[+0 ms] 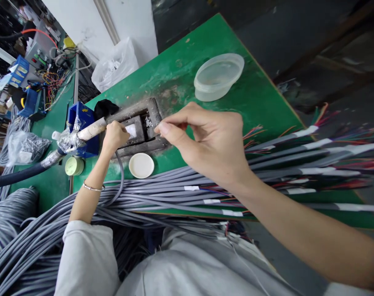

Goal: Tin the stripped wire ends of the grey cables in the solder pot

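My left hand is closed on a grey cable at the left edge of a dark, crusted metal pot set into the green bench. The cable's end is hidden behind the fingers. My right hand hovers just right of the pot with thumb and forefinger pinched together over its rim; what they pinch is too small to name. A pale-handled tool wrapped in foil lies left of the pot, its tip by my left hand.
A thick bundle of grey cables with white tags and coloured wire ends crosses the bench in front of me. A clear plastic tub, a white lid, a green-capped jar and a blue box stand around the pot.
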`<state>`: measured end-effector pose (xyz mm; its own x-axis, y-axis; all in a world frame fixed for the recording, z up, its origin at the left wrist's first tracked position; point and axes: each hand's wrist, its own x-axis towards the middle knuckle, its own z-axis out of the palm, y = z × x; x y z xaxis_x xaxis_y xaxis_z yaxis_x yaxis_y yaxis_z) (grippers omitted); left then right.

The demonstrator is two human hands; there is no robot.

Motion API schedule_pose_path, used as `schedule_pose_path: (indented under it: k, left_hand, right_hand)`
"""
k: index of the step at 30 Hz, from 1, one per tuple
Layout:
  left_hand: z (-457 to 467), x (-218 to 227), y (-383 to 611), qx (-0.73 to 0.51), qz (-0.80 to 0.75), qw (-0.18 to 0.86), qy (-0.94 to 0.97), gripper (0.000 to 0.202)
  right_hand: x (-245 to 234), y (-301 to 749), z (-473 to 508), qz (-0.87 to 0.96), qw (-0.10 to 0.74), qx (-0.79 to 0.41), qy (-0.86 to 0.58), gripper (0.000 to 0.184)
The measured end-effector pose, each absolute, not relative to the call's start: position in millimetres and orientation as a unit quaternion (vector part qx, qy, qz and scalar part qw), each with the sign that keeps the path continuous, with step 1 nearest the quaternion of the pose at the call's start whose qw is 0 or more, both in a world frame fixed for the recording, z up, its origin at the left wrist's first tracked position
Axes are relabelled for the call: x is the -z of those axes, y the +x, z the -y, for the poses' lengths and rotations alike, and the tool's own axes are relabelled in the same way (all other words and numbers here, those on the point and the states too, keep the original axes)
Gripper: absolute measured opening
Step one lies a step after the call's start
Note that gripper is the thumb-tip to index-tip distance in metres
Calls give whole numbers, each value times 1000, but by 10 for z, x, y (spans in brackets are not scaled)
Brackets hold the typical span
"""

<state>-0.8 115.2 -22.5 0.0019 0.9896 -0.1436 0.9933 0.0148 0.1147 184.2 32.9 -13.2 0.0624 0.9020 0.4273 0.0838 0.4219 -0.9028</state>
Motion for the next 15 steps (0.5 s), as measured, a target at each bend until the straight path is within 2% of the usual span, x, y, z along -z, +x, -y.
schedule_pose_path:
  k: [4, 9, 12, 15]
  left_hand:
    - [-1175, 249, 11, 25, -709, 83, 700, 22]
    - [-1176, 206, -57, -2, -712, 91, 697, 18]
    - [-1066, 59, -106, -95, -695, 135, 700, 13]
    - [-823, -142, -105, -235, -657, 234, 677, 15]
  right_hand:
    - [172, 1829, -354, 581, 640, -325, -383, 16]
    - [186, 1832, -376, 575, 644, -328, -383, 16]
    - [163, 1838, -373, 570, 643, -331, -390, 16]
    - [146, 1831, -372, 568, 644, -328, -393, 14]
